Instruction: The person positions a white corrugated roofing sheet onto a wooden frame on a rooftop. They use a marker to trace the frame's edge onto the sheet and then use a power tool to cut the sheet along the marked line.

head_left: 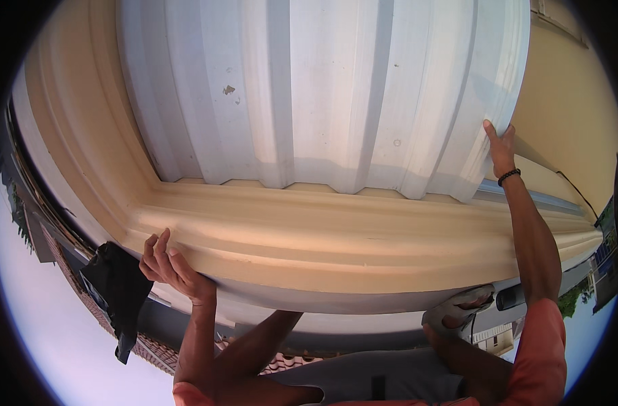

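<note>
A pale grey-white corrugated roofing sheet (322,95) with raised ribs fills the upper middle of the view. My right hand (502,145) grips its right edge, thumb lying on top and the other fingers mostly hidden behind the edge. A dark beaded bracelet (509,177) circles that wrist. At the lower left, my left hand (172,267) is open over the outer edge of a cream moulded ledge (336,233), fingers apart and slightly bent, holding nothing. Whether its palm presses on the ledge I cannot tell. The sheet's lower end lies along the inner side of this ledge.
The moulding turns a corner and runs up a cream left side (79,88). At the right is a beige wall (573,88) with a thin dark cable. A black cloth (118,291) hangs beside my left hand. My foot in a worn grey shoe (461,308) is below the ledge, with tiled roofs beyond.
</note>
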### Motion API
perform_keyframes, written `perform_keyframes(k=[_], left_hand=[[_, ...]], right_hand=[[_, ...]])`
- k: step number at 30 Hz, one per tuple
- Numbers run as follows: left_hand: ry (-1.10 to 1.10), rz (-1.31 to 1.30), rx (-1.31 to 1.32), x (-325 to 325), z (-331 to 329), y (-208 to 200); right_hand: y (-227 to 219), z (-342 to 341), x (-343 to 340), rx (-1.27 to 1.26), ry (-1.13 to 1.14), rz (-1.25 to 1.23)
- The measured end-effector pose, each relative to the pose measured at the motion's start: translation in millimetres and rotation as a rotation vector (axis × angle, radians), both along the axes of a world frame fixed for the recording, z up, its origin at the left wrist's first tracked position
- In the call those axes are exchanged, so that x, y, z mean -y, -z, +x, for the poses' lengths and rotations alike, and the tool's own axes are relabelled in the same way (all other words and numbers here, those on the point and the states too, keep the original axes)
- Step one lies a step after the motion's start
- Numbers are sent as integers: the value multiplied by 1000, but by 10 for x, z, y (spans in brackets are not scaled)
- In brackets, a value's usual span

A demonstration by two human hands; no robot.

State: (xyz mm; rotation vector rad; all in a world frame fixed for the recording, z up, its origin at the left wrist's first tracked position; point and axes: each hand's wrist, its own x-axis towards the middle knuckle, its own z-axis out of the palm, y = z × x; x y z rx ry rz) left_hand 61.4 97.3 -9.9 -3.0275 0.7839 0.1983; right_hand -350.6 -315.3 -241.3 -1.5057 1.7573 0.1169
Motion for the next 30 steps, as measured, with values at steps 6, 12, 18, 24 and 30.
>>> perform_keyframes(k=[6, 12, 18, 24, 30], left_hand=[[50, 55, -17, -95, 22, -32], [125, 50, 28, -145, 68, 15], [113, 32, 23, -194, 96, 43], [49, 31, 48, -147, 31, -5], [-66, -31, 42, 86, 16, -8]], right_hand=[[85, -55, 18, -38, 22, 79], [49, -99, 107, 59, 20, 132], [85, -192, 89, 60, 50, 122], [271, -209, 11, 64, -59, -27], [-167, -193, 651, 31, -108, 436]])
